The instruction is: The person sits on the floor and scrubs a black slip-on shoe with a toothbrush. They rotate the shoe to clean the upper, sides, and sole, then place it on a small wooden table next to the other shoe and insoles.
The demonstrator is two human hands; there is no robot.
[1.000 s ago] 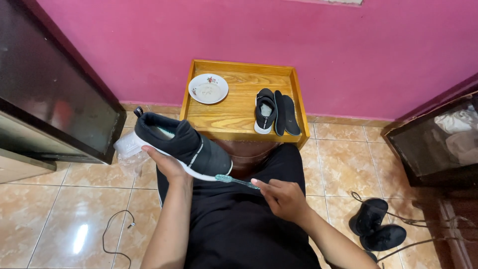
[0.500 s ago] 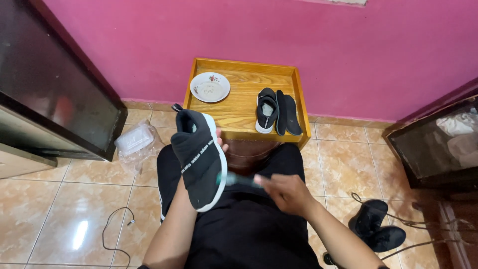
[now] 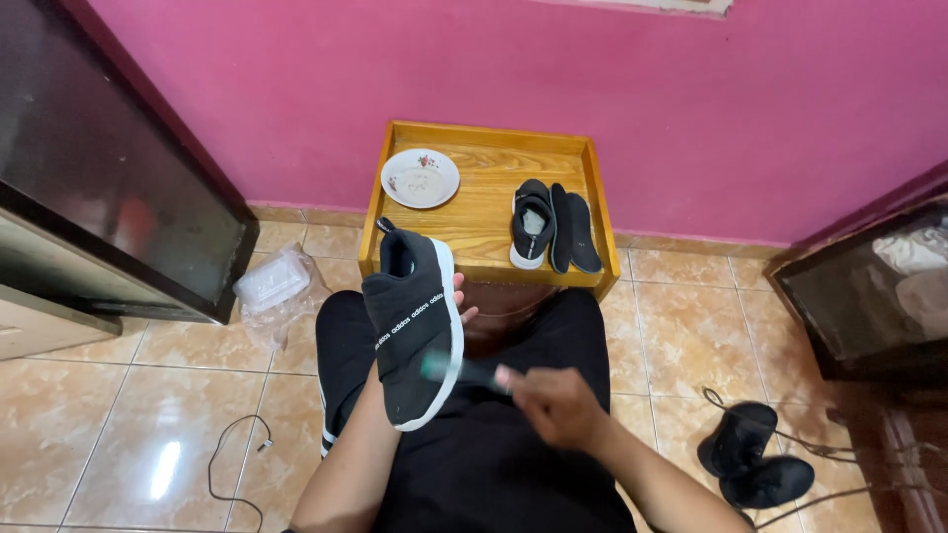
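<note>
My left hand (image 3: 456,306) holds a black slip-on shoe with a white sole (image 3: 413,326) from underneath, its toe toward me and its top facing up; only the fingertips show past the sole. My right hand (image 3: 553,400) grips a teal-handled brush (image 3: 459,369), blurred, with its head against the shoe's white sole edge. I sit on the floor in black trousers.
A wooden tray table (image 3: 474,222) by the pink wall carries a white plate (image 3: 420,178), a second black shoe (image 3: 531,223) and two insoles (image 3: 575,229). A clear plastic bag (image 3: 275,286) lies left, dark cabinets stand either side, another black pair (image 3: 752,462) lies right, a cable (image 3: 237,464) on the tiles.
The shoe has been turned from lying sideways to pointing toe toward me, top side up. My right hand with the brush has shifted slightly toward the sole edge.
</note>
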